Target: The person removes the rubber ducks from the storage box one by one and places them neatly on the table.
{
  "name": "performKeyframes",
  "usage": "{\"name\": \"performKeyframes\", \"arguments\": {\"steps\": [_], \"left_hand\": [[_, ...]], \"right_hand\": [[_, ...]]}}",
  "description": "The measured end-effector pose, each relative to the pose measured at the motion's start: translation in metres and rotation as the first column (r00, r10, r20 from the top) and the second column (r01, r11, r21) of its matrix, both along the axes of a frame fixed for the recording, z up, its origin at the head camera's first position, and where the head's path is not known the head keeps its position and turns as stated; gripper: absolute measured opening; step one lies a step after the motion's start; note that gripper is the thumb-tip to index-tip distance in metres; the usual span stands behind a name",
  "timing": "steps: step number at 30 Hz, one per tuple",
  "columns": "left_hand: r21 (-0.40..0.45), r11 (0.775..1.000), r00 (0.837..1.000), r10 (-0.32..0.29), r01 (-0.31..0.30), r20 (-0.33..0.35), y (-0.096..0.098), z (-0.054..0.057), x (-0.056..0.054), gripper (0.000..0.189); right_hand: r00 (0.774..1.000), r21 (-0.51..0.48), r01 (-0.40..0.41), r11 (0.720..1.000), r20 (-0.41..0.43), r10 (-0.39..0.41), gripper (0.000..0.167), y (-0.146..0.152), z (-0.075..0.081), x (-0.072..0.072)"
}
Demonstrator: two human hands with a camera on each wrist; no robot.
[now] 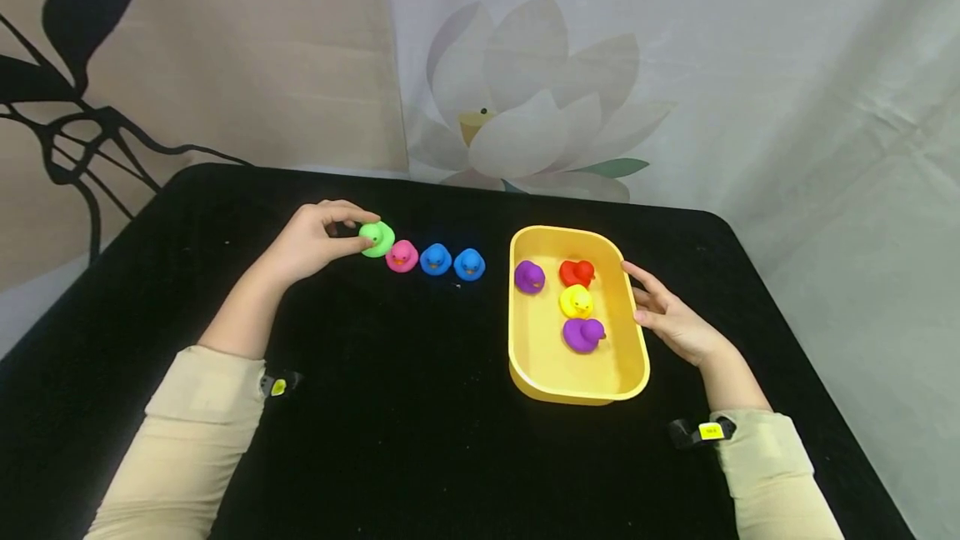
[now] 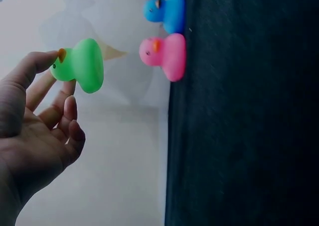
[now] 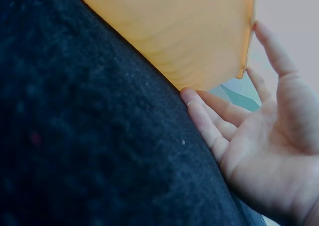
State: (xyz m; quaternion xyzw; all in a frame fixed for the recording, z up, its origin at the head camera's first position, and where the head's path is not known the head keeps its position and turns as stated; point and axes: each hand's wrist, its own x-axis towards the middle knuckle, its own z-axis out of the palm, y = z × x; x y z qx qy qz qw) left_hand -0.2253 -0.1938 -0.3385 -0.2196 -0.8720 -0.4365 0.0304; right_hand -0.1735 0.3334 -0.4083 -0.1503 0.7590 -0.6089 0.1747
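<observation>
From my end: pale fabric backdrop with a printed flower closes off the far side, just behind the black cloth-covered counter. Far edge is near the duck row, so I'd avoid swinging outward; the wide bare cloth on the near side is my best travel room.

Yellow plastic tray with rounded corners sits right of centre, bare cloth between it and the row. Its raised rim is the edge to clear on any crossing.

Right hand: fingers apart, touching the tray's outer right side and rim, not wrapped round. I'd use it to steady only, no shove. Left hand: grip clamped on the green duck, thumb against fingers.

Ducks, all rubbery-looking. In the tray: two purple ducks, one red duck, one yellow duck. Row on the counter: two blue ducks, then one pink duck.

Small light-green duck: at the row's left end, raised off the cloth and apart from the pink one per the left wrist view. For a clean job I'd want a light pinch, level base, clearance from pink, release only with the base flat.
</observation>
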Motion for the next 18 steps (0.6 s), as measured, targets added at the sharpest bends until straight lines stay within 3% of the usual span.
{"name": "performKeyframes", "arguments": {"steps": [18], "left_hand": [[-0.048,0.995,0.995,0.085,-0.082,0.047,-0.016,-0.022,-0.011,0.034]], "right_hand": [[1.000,-0.001,-0.002,1.000,0.002,0.002,0.073,0.000,0.000,0.000]]}}
